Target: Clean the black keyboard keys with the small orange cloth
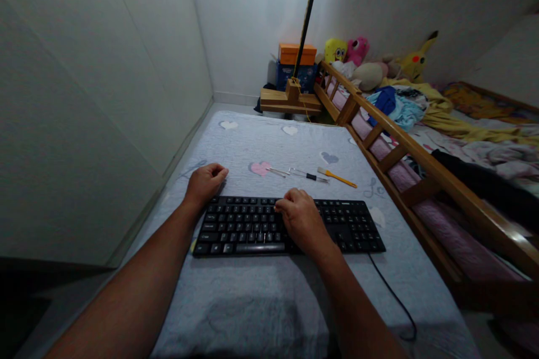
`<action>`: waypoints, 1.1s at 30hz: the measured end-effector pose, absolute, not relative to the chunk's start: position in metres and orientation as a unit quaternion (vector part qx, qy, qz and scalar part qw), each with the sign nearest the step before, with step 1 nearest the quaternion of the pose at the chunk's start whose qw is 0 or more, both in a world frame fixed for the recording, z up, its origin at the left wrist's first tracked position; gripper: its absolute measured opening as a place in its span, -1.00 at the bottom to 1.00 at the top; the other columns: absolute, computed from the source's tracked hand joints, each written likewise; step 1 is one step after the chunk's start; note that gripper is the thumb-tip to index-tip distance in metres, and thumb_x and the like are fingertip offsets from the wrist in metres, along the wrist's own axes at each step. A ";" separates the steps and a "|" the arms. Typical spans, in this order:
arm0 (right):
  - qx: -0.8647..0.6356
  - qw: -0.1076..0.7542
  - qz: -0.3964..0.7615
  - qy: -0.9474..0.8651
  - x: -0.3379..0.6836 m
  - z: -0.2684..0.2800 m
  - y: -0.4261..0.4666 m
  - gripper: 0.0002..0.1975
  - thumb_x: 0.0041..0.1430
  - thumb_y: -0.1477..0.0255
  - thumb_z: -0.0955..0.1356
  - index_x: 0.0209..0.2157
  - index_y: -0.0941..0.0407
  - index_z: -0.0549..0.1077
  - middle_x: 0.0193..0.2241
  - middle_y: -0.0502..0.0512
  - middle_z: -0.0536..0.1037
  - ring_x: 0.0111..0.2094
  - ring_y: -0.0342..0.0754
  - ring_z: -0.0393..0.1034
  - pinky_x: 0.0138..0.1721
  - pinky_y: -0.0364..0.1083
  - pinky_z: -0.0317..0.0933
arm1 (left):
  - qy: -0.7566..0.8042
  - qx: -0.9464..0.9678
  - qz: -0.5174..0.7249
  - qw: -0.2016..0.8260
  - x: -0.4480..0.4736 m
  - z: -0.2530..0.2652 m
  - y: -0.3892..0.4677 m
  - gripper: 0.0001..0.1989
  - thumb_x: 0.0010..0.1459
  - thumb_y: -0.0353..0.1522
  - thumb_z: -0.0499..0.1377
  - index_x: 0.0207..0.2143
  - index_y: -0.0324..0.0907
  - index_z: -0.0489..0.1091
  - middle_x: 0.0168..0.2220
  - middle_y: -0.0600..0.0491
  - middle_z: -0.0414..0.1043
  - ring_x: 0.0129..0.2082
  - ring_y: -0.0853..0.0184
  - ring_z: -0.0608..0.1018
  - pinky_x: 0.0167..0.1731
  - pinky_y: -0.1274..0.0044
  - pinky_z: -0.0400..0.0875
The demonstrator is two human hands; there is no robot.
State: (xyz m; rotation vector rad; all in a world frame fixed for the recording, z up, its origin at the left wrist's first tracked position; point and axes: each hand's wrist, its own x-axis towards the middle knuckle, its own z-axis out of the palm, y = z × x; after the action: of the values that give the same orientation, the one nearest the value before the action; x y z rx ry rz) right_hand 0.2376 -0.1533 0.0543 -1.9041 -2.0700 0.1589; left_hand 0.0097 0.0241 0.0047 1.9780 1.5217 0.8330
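A black keyboard (252,228) lies flat on a pale cloth with heart prints (236,291). My right hand (301,216) is over its middle, thumb and fingers pinched together close to the keys. A tiny pale tip shows at the fingertips; what it belongs to is hidden. My left hand (206,184) rests, fingers curled, just beyond the keyboard's upper left corner, with nothing visible in it. Past the keyboard lie thin white sticks (278,172), a wire tool with a black grip (311,176) and a brush with a yellow handle (341,180).
The keyboard's cable (396,297) trails off to the lower right. A wooden bed rail (391,134) runs along the right side, with bedding and plush toys behind it. At the far end a dark pole (309,17) rises from a wooden base (290,99). A pale wall panel (105,95) borders the left.
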 end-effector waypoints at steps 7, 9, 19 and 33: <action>-0.688 0.134 0.057 -0.711 0.249 0.053 -0.159 -0.79 0.30 0.53 0.32 -0.26 0.09 0.61 -0.26 0.13 0.47 -0.19 -0.01 0.27 -0.15 -0.06 0.14 | 0.564 0.721 0.303 0.263 0.009 0.003 0.024 -0.66 0.04 -0.10 0.08 -0.45 -0.16 0.47 -0.48 0.05 0.52 -0.43 0.28 0.52 -0.37 0.49 0.31; -0.698 0.137 0.058 -0.700 0.258 0.054 -0.163 -0.79 0.30 0.53 0.31 -0.26 0.09 0.61 -0.26 0.14 0.47 -0.19 -0.01 0.28 -0.14 -0.07 0.14 | 0.563 0.721 0.304 0.266 0.009 0.002 0.025 -0.66 0.04 -0.09 0.09 -0.45 -0.16 0.46 -0.48 0.05 0.51 -0.44 0.27 0.52 -0.39 0.49 0.31; -0.730 0.147 0.052 -0.665 0.292 0.049 -0.180 -0.76 0.29 0.55 0.29 -0.24 0.09 0.61 -0.26 0.13 0.46 -0.19 -0.01 0.27 -0.11 -0.07 0.13 | 0.565 0.730 0.293 0.250 0.008 0.004 0.024 -0.66 0.01 -0.07 0.09 -0.46 -0.12 0.45 -0.48 0.06 0.50 -0.43 0.25 0.51 -0.37 0.47 0.30; -0.706 0.161 0.058 -0.688 0.270 0.051 -0.185 -0.78 0.30 0.54 0.30 -0.25 0.07 0.61 -0.25 0.11 0.46 -0.18 -0.03 0.26 -0.15 -0.08 0.11 | 0.581 0.724 0.284 0.241 0.009 0.008 0.023 -0.68 -0.01 -0.09 0.11 -0.46 -0.13 0.46 -0.47 0.03 0.53 -0.43 0.23 0.52 -0.37 0.46 0.34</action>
State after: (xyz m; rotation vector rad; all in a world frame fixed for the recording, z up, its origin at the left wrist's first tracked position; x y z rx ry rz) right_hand 0.2702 -0.1851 0.0506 -2.0155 -1.9633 0.1650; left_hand 0.0086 0.0229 0.0078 1.9816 1.5884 0.7763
